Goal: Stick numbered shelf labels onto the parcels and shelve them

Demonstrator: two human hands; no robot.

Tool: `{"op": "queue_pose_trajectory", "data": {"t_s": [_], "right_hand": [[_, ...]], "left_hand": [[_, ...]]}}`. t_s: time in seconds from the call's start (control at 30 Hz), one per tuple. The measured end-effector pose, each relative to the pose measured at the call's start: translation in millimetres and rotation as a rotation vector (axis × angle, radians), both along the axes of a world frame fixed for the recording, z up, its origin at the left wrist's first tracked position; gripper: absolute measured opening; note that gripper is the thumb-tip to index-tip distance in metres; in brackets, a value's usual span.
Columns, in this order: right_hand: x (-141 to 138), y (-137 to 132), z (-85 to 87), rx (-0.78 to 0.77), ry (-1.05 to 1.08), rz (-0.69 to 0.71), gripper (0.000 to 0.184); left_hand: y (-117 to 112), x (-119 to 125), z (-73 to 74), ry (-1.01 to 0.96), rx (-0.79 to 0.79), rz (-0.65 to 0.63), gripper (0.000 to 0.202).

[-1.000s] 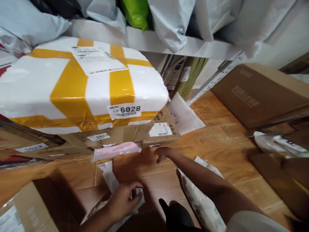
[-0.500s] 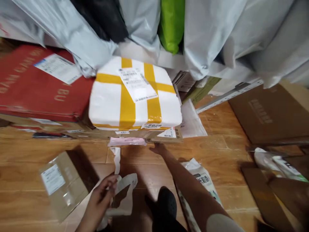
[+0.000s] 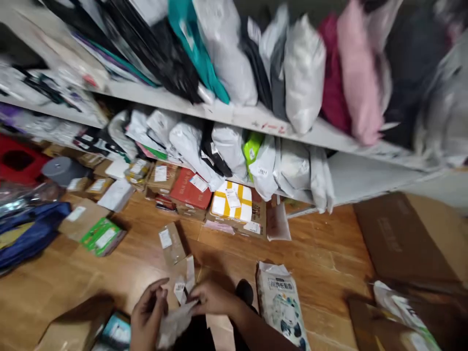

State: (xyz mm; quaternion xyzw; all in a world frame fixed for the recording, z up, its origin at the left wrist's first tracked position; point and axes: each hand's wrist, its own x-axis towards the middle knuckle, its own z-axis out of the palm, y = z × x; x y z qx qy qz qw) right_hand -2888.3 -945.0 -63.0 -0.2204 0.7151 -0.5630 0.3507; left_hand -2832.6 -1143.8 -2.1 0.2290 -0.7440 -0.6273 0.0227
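My left hand (image 3: 148, 312) and my right hand (image 3: 209, 297) meet low in the view, both pinching a strip of white labels (image 3: 183, 285) that curls up between them. A crumpled clear wrapper (image 3: 174, 322) lies under the hands. Ahead on the wooden floor (image 3: 318, 263) sits a small brown box (image 3: 171, 243) with a white label. Farther back stands a white parcel with yellow tape (image 3: 232, 207), on a flat carton, with a thin pink packet (image 3: 218, 227) at its foot.
Shelves (image 3: 256, 122) hold rows of grey, black, pink and teal mail bags. A printed white bag (image 3: 282, 304) lies right of my hands. A large brown carton (image 3: 409, 239) is at right. A green box (image 3: 101, 236), a blue bag (image 3: 29, 234) and small parcels sit at left.
The view has pulled far back from the yellow-taped parcel. My right hand has come back from the pink packet and joined the left on the label strip.
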Motion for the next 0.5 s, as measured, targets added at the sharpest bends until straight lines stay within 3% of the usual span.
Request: {"op": "queue_pose_trajectory", "data": {"t_s": [0.1, 0.17, 0.23, 0.3, 0.37, 0.43, 0.5], "right_hand": [[-8.4, -14.7, 107.2, -0.054, -0.049, 0.078, 0.033], [-9.8, -27.8, 163.7, -0.078, -0.098, 0.024, 0.036], [-7.0, -41.8, 205.5, -0.147, -0.139, -0.064, 0.040], [-1.1, -54.7, 233.3, -0.212, -0.143, -0.142, 0.042], [6.2, -65.8, 249.9, -0.255, -0.133, -0.217, 0.044], [13.4, -74.2, 259.0, -0.273, -0.131, -0.281, 0.043], [19.8, -79.0, 263.5, -0.283, -0.143, -0.307, 0.041]], "left_hand": [[-39.4, 8.2, 89.8, 0.146, -0.100, 0.086, 0.036], [-61.6, 9.7, 127.9, 0.172, -0.128, 0.073, 0.038], [-79.4, 9.1, 150.0, 0.202, -0.197, 0.064, 0.039], [-90.4, 9.4, 162.1, 0.279, -0.311, 0.092, 0.036], [-92.5, 13.2, 170.2, 0.375, -0.380, 0.099, 0.033], [-85.9, 20.3, 178.2, 0.437, -0.335, 0.037, 0.033], [-72.8, 27.9, 186.9, 0.438, -0.180, -0.059, 0.038]]}}
